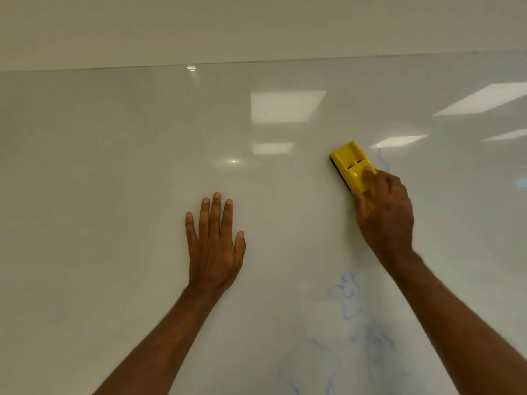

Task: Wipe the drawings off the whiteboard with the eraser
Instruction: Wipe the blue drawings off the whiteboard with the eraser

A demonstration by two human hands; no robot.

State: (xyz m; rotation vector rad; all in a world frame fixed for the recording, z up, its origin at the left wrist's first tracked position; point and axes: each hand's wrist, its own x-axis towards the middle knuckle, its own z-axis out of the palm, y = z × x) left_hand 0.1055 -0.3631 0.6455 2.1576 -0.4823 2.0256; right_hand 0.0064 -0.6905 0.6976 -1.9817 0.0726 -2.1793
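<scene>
A glossy whiteboard (114, 166) fills most of the view. My right hand (385, 212) grips a yellow eraser (349, 161) with a dark felt underside and presses it flat on the board, right of centre. A thin blue line (382, 159) runs just right of the eraser. Faint blue squiggle drawings (359, 317) lie lower down, between my two forearms, and reach the bottom edge. My left hand (215, 246) rests flat on the board with its fingers spread, holding nothing, left of and below the eraser.
The board's top edge (256, 63) runs across the upper part of the view, with plain wall above it. Ceiling light reflections (286, 105) shine on the board's upper right area.
</scene>
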